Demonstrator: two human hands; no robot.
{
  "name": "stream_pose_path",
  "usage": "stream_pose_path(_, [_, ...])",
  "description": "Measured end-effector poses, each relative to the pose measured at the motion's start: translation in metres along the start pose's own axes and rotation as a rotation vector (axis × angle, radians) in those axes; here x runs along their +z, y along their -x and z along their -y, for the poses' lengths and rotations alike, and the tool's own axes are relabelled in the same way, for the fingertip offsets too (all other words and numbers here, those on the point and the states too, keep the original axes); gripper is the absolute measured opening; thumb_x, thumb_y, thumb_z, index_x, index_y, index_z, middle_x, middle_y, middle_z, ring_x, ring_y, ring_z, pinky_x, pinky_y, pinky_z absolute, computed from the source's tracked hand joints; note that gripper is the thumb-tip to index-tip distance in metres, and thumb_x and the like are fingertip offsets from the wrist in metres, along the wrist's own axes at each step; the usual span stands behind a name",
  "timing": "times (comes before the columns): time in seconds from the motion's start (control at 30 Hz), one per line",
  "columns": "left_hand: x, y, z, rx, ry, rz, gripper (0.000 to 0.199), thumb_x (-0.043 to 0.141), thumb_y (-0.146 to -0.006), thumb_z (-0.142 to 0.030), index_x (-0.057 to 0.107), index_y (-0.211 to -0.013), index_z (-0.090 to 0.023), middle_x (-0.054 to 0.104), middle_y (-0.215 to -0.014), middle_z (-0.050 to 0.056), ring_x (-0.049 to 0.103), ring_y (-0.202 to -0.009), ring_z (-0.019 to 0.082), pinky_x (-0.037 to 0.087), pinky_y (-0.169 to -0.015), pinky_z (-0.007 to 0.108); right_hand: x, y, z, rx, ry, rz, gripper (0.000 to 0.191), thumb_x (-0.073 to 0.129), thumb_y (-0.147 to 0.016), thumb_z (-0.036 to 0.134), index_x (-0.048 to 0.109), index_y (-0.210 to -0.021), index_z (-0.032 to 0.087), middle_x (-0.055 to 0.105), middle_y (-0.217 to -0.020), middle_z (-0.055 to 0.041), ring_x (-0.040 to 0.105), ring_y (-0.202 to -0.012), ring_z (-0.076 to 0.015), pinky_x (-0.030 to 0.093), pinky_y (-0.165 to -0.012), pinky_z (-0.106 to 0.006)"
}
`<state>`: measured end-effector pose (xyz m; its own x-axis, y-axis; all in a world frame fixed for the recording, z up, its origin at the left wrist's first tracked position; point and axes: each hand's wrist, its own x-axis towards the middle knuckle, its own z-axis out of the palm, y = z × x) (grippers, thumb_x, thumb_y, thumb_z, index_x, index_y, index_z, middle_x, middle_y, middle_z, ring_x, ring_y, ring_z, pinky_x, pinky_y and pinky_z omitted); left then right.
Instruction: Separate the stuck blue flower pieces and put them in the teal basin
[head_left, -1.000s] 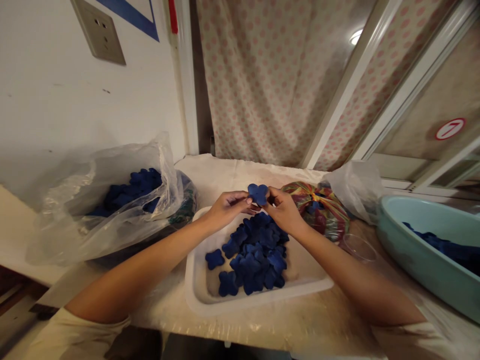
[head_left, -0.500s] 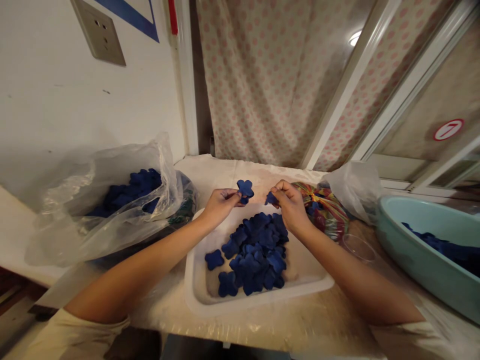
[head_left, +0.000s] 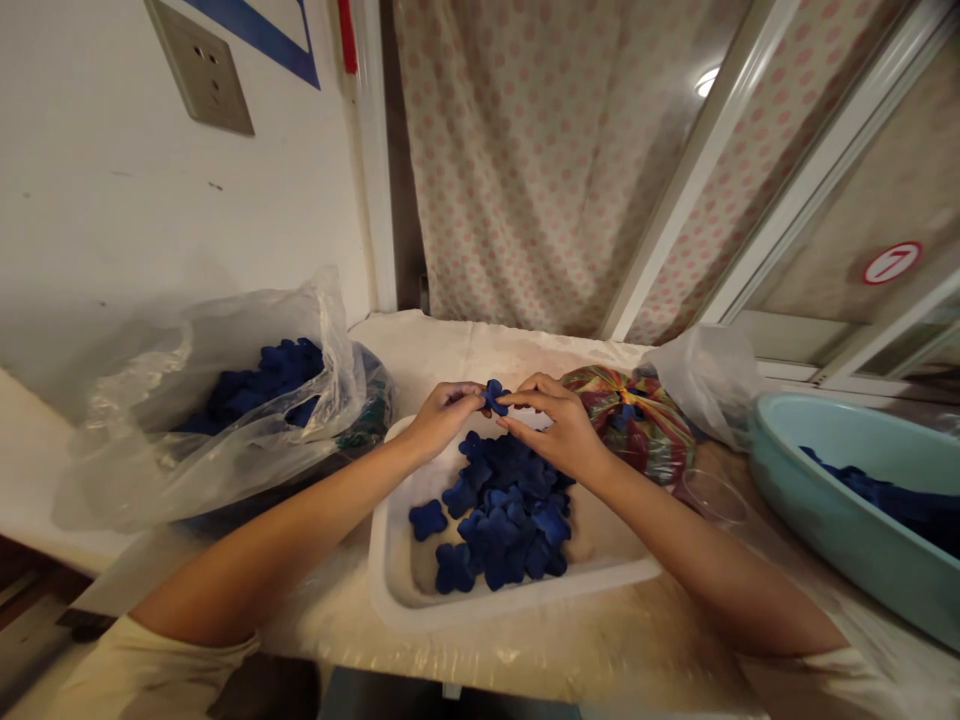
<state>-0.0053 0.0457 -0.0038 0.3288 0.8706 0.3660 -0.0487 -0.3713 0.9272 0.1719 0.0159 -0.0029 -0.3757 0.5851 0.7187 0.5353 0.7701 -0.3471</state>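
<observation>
The hands have moved together since the earlier frame: left hand (head_left: pixel 445 420) and right hand (head_left: pixel 560 432) grip one blue flower-shaped piece (head_left: pixel 494 397) between them, above the white tray (head_left: pixel 517 600).

the person is wearing a cream short-sleeved top (head_left: pixel 154 675), its sleeves showing either side of the white tray (head_left: pixel 525 600), forearms (head_left: pixel 300 530) bare.

Over on my left, a clear plastic bag (head_left: pixel 202 450) slumps on the worktop (head_left: pixel 450 345), blue pieces heaped inside. On my right, there's a pale teal basin (head_left: pixel 832 490), with a clear plastic cup (head_left: pixel 712 497) and a knotted multicoloured bag (head_left: pixel 660 430) close by. Straight ahead hangs a pink-dotted curtain (head_left: pixel 510 170), and up left, a wall socket (head_left: pixel 201 80)!
</observation>
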Motion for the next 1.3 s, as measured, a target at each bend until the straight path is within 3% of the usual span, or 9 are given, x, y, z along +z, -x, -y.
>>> stream_pose_path(0.27, [0.0, 0.002, 0.001, 0.027, 0.093, 0.105, 0.018, 0.053, -0.07, -0.028, 0.062, -0.064, -0.013, 0.063, -0.071, 0.004, 0.058, -0.078, 0.018, 0.041, -0.081, 0.031, -0.001, -0.002, -0.003, 0.002, -0.019, -0.052, 0.007, 0.058, -0.082, 0.017, 0.065, -0.082, 0.018, 0.062, -0.077, -0.0035, 0.058, -0.074, -0.0143, 0.045, -0.067, -0.027])
stream_pose_path(0.43, [0.0, 0.005, -0.003, 0.026, 0.034, 0.214, 0.016, 0.061, -0.071, -0.028, 0.057, -0.068, -0.013, 0.054, -0.065, 0.0, 0.051, -0.067, 0.012, 0.039, -0.068, 0.024, -0.003, -0.003, 0.0, 0.058, -0.046, -0.047, 0.01, 0.062, -0.081, 0.021, 0.06, -0.071, 0.019, 0.059, -0.07, -0.001, 0.055, -0.068, -0.0129, 0.042, -0.063, -0.026])
stream_pose_path(0.83, [0.003, 0.006, -0.007, 0.005, 0.071, 0.313, 0.024, 0.058, -0.075, -0.029, 0.046, -0.06, -0.015, 0.044, -0.056, -0.004, 0.044, -0.056, 0.008, 0.038, -0.057, 0.021, -0.002, -0.001, 0.0, 0.088, -0.256, 0.124, 0.015, 0.061, -0.082, 0.027, 0.056, -0.071, 0.019, 0.057, -0.07, 0.0004, 0.053, -0.068, -0.0115, 0.041, -0.066, -0.025])
stream_pose_path(0.97, [0.002, 0.005, -0.004, -0.022, 0.123, 0.319, 0.021, 0.059, -0.073, -0.029, 0.051, -0.062, -0.014, 0.053, -0.061, -0.002, 0.052, -0.059, 0.01, 0.043, -0.061, 0.022, -0.002, 0.001, -0.002, 0.159, -0.326, 0.151, 0.018, 0.051, -0.088, 0.032, 0.05, -0.076, 0.019, 0.052, -0.071, 0.0012, 0.049, -0.067, -0.0109, 0.039, -0.064, -0.024])
stream_pose_path(1.1, [0.0, 0.003, -0.001, -0.061, 0.224, 0.242, 0.019, 0.06, -0.073, -0.03, 0.057, -0.071, -0.012, 0.061, -0.068, 0.002, 0.06, -0.061, 0.012, 0.048, -0.067, 0.027, -0.003, 0.003, -0.005, 0.212, -0.379, 0.087, 0.02, 0.044, -0.09, 0.035, 0.045, -0.077, 0.02, 0.043, -0.069, 0.0024, 0.042, -0.063, -0.0104, 0.034, -0.059, -0.023])
stream_pose_path(1.3, [-0.002, -0.002, 0.006, -0.078, 0.334, -0.027, 0.013, 0.058, -0.069, -0.025, 0.055, -0.064, -0.013, 0.059, -0.057, 0.0, 0.056, -0.051, 0.011, 0.048, -0.052, 0.025, -0.004, 0.002, 0.005, 0.067, -0.357, 0.179, 0.025, 0.05, -0.082, 0.021, 0.036, -0.062, 0.019, 0.04, -0.061, 0.0038, 0.038, -0.057, -0.0088, 0.032, -0.056, -0.023])
